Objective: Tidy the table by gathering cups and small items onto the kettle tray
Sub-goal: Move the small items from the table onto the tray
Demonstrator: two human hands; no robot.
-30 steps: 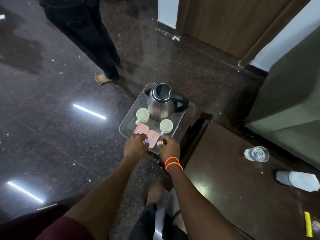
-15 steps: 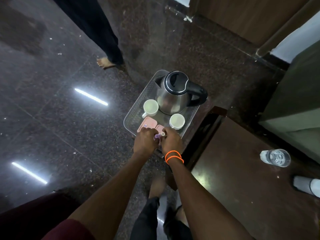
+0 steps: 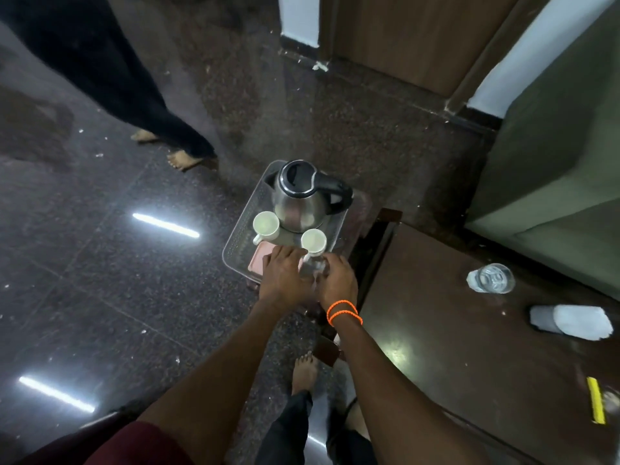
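Observation:
A clear plastic tray [image 3: 239, 245] holds a steel kettle [image 3: 300, 201] with a black lid and handle. Two white cups stand in front of the kettle, one on the left [image 3: 265, 224] and one on the right [image 3: 313, 240]. Pink flat packets [image 3: 257, 263] lie at the tray's near edge. My left hand [image 3: 281, 275] rests over the packets, its fingers reaching toward the right cup. My right hand [image 3: 337, 280], with orange wrist bands, is curled beside it. A small pale blurred item [image 3: 313, 268] sits between the two hands, against my right fingers.
A dark wooden table [image 3: 469, 347] at right carries a glass of water [image 3: 491, 278], a white object [image 3: 570, 322] and a yellow strip [image 3: 596, 405]. Another person's bare feet [image 3: 183, 159] stand on the dark floor at upper left. My own foot [image 3: 303, 367] is below the tray.
Both hands have moved forward over the tray's near edge and closer together. My left hand now covers most of the pink packets. The small purple piece is no longer visible.

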